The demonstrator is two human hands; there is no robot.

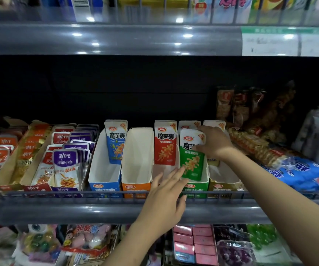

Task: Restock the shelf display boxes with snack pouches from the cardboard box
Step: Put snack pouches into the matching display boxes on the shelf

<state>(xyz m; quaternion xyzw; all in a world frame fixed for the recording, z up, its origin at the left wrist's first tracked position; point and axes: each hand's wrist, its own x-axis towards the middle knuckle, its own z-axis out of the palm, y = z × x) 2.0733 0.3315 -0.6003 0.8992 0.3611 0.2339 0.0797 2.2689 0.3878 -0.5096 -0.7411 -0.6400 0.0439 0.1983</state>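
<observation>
I have my right hand [213,142] pinching the upright green pouch [192,160] at its top right in the green display box [197,186], while my left hand [166,191], fingers spread, touches its lower left edge, nearer the box front.

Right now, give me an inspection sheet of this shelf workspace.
Surface: grey shelf with a wire front rail.
Job's things: blue box holds one blue pouch; orange box empty; red pouch stands beside it; green box holds the green pouch.
Clutter: purple fish snack packs, blue bags.
Grippers: right hand grips the green pouch; left hand open, fingers touching it.
Cables: nothing seen.
Surroundings: stocked shelves above and below.
</observation>
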